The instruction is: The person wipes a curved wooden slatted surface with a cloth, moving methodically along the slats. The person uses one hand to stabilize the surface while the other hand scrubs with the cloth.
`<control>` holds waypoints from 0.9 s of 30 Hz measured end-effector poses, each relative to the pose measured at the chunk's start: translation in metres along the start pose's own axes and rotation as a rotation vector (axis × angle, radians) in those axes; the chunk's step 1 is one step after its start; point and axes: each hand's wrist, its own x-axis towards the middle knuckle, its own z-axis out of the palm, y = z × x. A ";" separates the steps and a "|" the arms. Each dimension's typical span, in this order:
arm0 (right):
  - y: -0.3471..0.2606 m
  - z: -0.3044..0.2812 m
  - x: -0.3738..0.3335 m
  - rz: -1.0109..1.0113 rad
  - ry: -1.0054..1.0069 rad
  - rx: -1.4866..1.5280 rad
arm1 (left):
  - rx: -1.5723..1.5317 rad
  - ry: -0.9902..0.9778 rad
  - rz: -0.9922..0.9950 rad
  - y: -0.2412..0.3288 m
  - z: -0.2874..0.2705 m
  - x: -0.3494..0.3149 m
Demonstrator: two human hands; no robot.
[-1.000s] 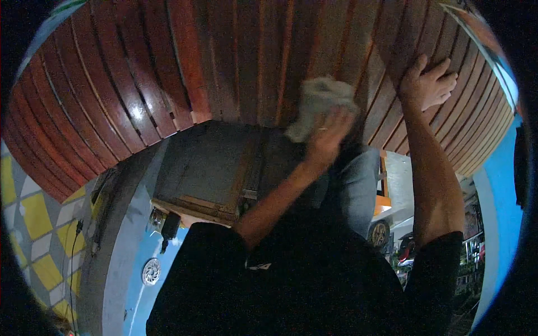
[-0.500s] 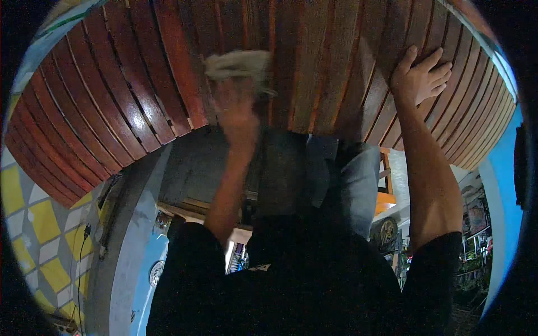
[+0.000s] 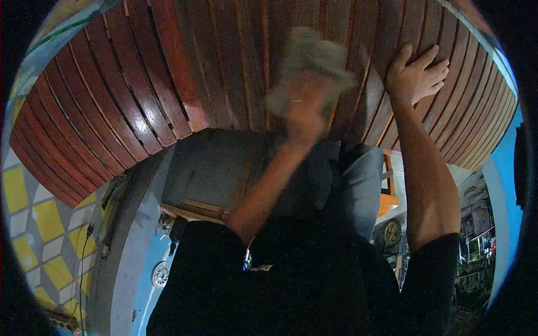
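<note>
A slatted wooden surface stretches across the top of the view. Its left part is a glossy red-brown, while the middle and right look duller and browner. My left hand, blurred by motion, is closed on a pale greyish cloth against the middle slats. The cloth is smeared too, and its folds partly hide my fingers. Farther right, my right hand lies on the slats with fingers spread and nothing in it.
My legs are below the slats' near edge. A patterned yellow, white and grey surface shows at the left, with a black cable along it. An orange wooden piece stands beyond my right leg; cluttered shelves are at far right.
My left hand and the cloth have swept to the right across the slats, from beside the glossy red part to the middle. My right hand has stayed nearly in place.
</note>
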 end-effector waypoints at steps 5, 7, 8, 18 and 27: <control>-0.008 0.005 0.000 0.023 -0.010 0.028 | -0.244 -0.103 0.174 0.073 0.062 0.016; -0.001 0.006 0.003 -0.013 0.013 0.022 | 0.029 -0.177 0.238 0.062 0.059 0.012; 0.002 0.005 0.001 -0.029 0.014 0.021 | 0.040 -0.191 0.237 0.050 0.047 0.012; -0.004 0.000 0.002 -0.013 0.017 0.004 | 0.638 -0.004 -0.164 -0.148 -0.168 -0.031; -0.007 0.001 0.002 0.008 0.040 0.013 | 0.095 0.147 -0.061 -0.045 -0.021 0.005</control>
